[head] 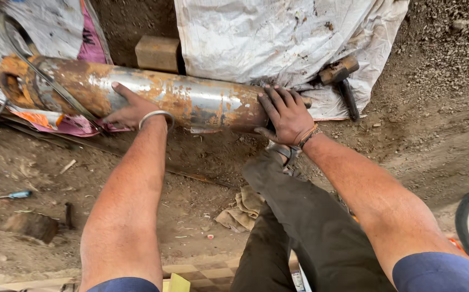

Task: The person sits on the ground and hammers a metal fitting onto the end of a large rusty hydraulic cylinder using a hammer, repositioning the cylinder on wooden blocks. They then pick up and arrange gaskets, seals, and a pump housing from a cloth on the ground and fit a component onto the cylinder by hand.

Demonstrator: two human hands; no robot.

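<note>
Rusty steel cylinder (153,94) on dirt ground (191,194), pressed by left hand (129,111) and right hand (286,114). Both grips flat, open-palmed, clasping nothing. Steadying step, probably; next wants firm, even push.

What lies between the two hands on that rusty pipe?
In the head view, only the rusty pipe's own bare, shiny metal lies between the left hand and right hand.

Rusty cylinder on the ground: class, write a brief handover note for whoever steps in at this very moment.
Left hand: flat on the middle of the rusty cylinder, fingers spread.
Right hand: palm pressed on the cylinder's right end.
Cylinder: lies across dirt ground, left end on a torn sack, a brick behind it.
Hammer: on the white sheet, right of the cylinder, untouched.
Screwdriver: on the ground at left, untouched.
</note>
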